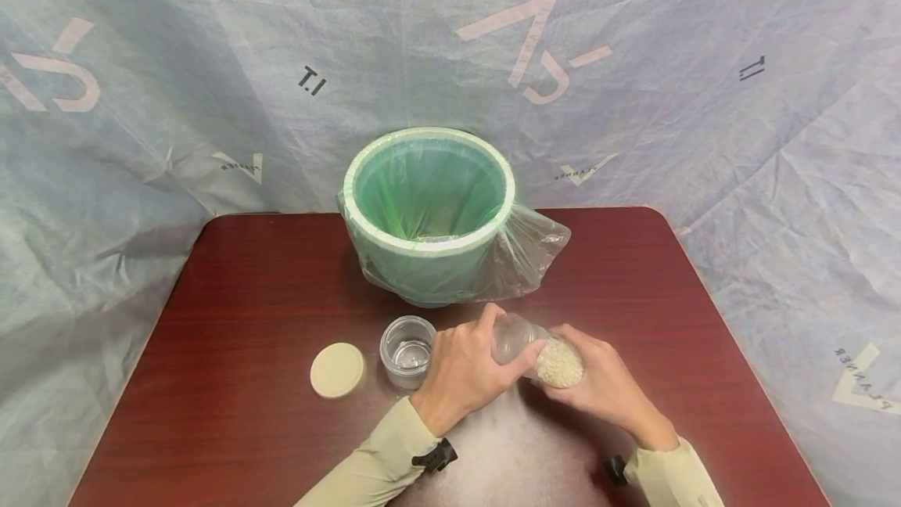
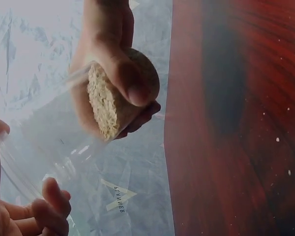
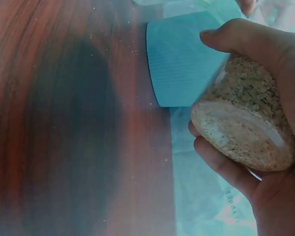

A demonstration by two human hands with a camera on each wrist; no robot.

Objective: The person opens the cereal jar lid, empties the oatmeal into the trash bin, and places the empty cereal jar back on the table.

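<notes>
A clear jar (image 1: pixel 514 336) lies tilted between both hands above the table. Pale grains (image 1: pixel 559 364) are packed toward its base, which faces down and to the right; the left wrist view shows the rest of the jar without grains. My right hand (image 1: pixel 607 382) grips the grain-filled base, thumb on one side and fingers round the other. At the opposite end, my left hand (image 1: pixel 468 362) holds the jar near its mouth. Beside the left hand stands a second clear jar (image 1: pixel 407 339), with no lid on it. Left of that lies a round cream lid (image 1: pixel 338 370).
A green bin (image 1: pixel 429 276) with a white rim and a clear plastic liner (image 1: pixel 531 253) stands at the back of the dark red table (image 1: pixel 246 311). Its liner spills out to the right. Small pale specks dot the tabletop. A printed grey cloth (image 1: pixel 394 45) hangs behind.
</notes>
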